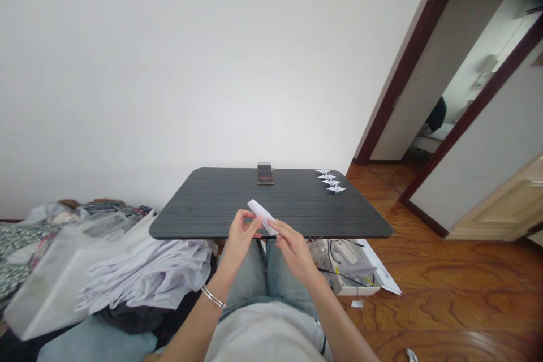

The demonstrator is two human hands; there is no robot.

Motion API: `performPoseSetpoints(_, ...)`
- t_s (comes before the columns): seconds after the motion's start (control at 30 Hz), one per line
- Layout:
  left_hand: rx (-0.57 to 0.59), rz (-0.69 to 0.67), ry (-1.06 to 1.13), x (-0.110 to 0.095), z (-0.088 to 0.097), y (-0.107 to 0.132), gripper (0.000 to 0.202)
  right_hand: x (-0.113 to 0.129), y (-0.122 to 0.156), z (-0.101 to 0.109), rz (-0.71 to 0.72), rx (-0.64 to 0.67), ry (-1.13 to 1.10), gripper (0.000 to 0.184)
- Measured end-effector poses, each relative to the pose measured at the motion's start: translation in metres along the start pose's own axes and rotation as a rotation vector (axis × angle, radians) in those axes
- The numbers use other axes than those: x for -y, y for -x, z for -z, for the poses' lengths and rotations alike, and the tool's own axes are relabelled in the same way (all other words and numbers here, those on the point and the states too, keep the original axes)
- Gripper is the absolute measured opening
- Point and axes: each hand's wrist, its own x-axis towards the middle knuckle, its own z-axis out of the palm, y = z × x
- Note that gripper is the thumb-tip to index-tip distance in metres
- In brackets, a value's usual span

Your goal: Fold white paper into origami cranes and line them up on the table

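Both hands hold a small folded piece of white paper (262,216) just above the near edge of a dark grey table (212,203). My left hand (241,235) pinches its lower left side, fingers closed on it. My right hand (292,246) pinches its lower right end. A thin bracelet circles my left wrist. A row of several folded white paper figures (331,180) lies at the table's far right corner.
A small phone on a stand (265,173) sits at the table's far edge. White cloth and bags (139,274) pile on the floor at left. A white box with cables (350,268) lies under the table's right side. An open doorway (449,96) is at right.
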Motion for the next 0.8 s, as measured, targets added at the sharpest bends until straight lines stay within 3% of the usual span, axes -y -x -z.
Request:
performPoseSetpoints(0.27,-0.009,0.002,0.049,-0.003,0.001,-0.003,0.035,-0.006,0.000,0.002,0.034,-0.039,0.003,0.042)
performPoseSetpoints(0.8,0.041,0.028,0.029,-0.003,0.013,-0.004,0.028,-0.019,0.000,0.006,-0.299,-0.355,-0.539,0.027)
